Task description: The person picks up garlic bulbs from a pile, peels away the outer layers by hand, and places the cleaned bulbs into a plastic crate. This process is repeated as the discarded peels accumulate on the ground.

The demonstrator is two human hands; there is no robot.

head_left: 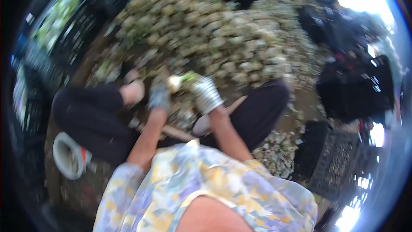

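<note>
My left hand (159, 96), in a greyish-blue glove, is beside a pale round vegetable (174, 84) with green leaves. Motion smears its fingers, so whether it grips anything cannot be made out. My right hand (207, 94) wears a white glove with grey stripes. It is closed around the leafy end of that vegetable, whose pale bulb points toward my left hand. Just beyond both hands rises a large heap of similar pale vegetables (206, 30). Trimmings (183, 116) lie on the ground between my legs.
A white bucket (68, 157) stands by my left knee. Dark crates (356, 86) are on the right, with another crate (337, 159) lower down. A smaller pile of pale pieces (277, 152) lies near my right thigh. Crates with greens (56, 25) line the left.
</note>
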